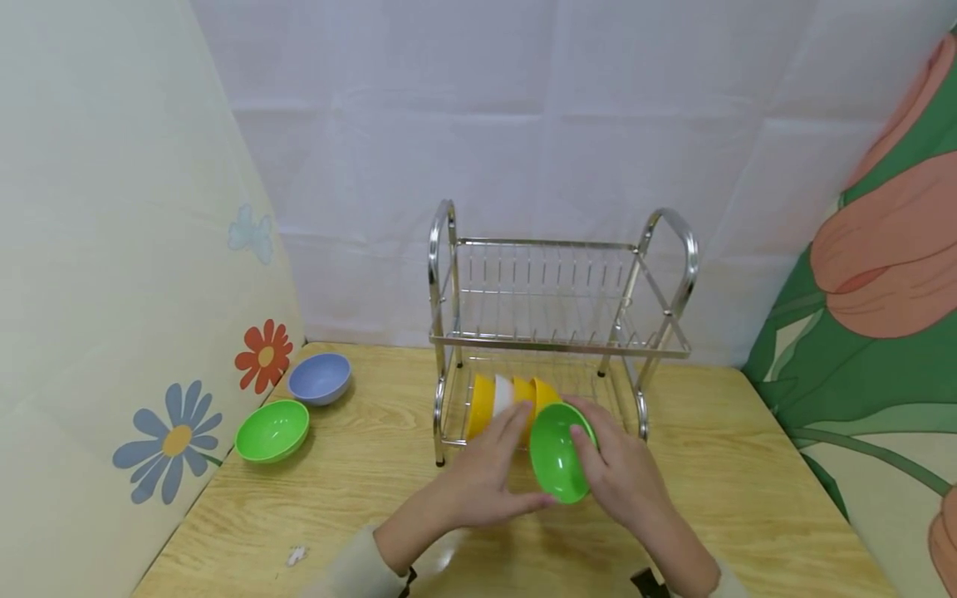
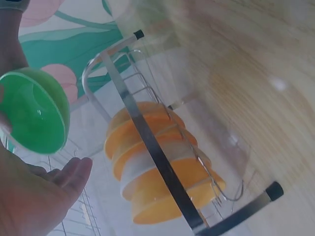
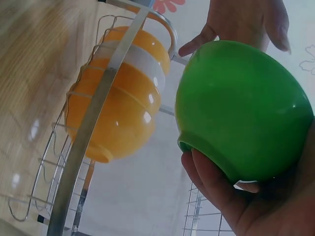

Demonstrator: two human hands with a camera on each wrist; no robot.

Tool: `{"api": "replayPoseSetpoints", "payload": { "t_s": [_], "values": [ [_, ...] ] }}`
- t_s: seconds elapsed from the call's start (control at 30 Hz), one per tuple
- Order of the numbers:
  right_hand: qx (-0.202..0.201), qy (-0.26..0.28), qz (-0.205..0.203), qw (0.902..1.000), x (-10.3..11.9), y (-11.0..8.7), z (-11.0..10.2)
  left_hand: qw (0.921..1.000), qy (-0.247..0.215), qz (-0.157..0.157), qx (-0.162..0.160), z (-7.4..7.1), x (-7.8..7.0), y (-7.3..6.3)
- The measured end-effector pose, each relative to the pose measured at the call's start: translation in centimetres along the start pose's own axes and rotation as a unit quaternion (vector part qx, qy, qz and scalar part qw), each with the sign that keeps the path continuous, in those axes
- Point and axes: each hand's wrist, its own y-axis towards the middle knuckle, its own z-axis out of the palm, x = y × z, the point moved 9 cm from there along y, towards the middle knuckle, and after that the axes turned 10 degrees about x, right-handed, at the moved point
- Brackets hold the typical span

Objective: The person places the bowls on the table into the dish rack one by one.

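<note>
My right hand [image 1: 626, 472] holds a green bowl [image 1: 553, 455] tilted on its side in front of the dish rack. Its thumb lies over the inside, and its fingers are at the foot of the bowl [image 3: 241, 108] in the right wrist view. At the other side of that bowl, my left hand [image 1: 482, 482] has its fingers spread, with the thumb tip close to the lower rim. Behind the hands, several yellow bowls [image 2: 162, 196] and one white bowl [image 3: 140, 64] stand on edge in a row on the lower tier.
The two-tier metal dish rack [image 1: 561, 345] stands against a white cloth backdrop. At the left of the wooden table [image 1: 374, 465] sit a second green bowl [image 1: 272, 432] and a blue bowl [image 1: 320, 379], beside a flower-patterned panel. A small white scrap [image 1: 296, 556] lies near the front.
</note>
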Motion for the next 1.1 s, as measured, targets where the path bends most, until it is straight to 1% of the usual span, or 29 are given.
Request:
{"api": "replayPoseSetpoints", "payload": {
  "t_s": [0.13, 0.3, 0.43, 0.53, 0.73, 0.8, 0.93, 1.1],
  "values": [
    [-0.005, -0.017, 0.000, 0.9998, -0.3, 0.0, -0.6, 0.9999, -0.001, -0.016, -0.002, -0.7, 0.6, -0.3],
    [-0.009, -0.035, -0.002, 0.9994, -0.6, 0.2, -1.4, 0.9998, 0.005, -0.012, -0.017, -1.6, 1.3, -0.9],
    [-0.004, -0.053, 0.004, 0.9986, -1.0, 0.4, -1.9, 0.9992, -0.002, -0.010, -0.039, -2.5, 2.1, -1.5],
    [0.000, -0.058, 0.015, 0.9982, -1.6, 0.6, -2.2, 0.9978, 0.004, -0.008, -0.065, -3.4, 2.9, -2.0],
    [0.012, -0.070, 0.037, 0.9968, -3.0, 1.1, -2.6, 0.9924, 0.043, 0.011, -0.115, -5.5, 4.3, -3.0],
    [0.017, -0.077, 0.044, 0.9959, -3.4, 1.3, -2.7, 0.9904, 0.049, 0.016, -0.128, -6.4, 4.7, -3.4],
    [0.023, -0.093, 0.055, 0.9939, -4.1, 1.7, -3.0, 0.9877, 0.054, 0.010, -0.146, -8.1, 5.7, -4.0],
    [0.035, -0.116, 0.067, 0.9904, -4.7, 2.2, -3.1, 0.9854, 0.054, -0.003, -0.162, -9.7, 7.0, -4.6]
  ]
}}
